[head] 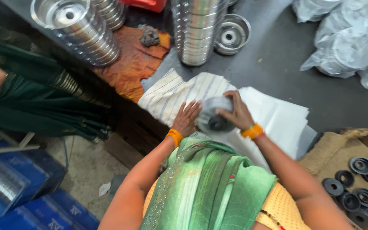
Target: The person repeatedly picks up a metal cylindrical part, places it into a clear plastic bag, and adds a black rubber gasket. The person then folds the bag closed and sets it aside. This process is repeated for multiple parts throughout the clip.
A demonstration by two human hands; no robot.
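Grey work surface [277,64] carries two tall stacks of polished metal discs [86,34], one at upper left and one at upper centre, with clear-bagged parts [350,42] at upper right. A striped cloth [175,96] and a pile of white sheets [282,117] lie at centre. Black ring-shaped parts [354,191] sit on sacking at lower right. Between the hands, above the sheets: a round metal disc [214,117], blurred. Right hand [235,111] is clamped over its top and right side. Left hand [187,117] lies flat against its left edge, fingers spread.
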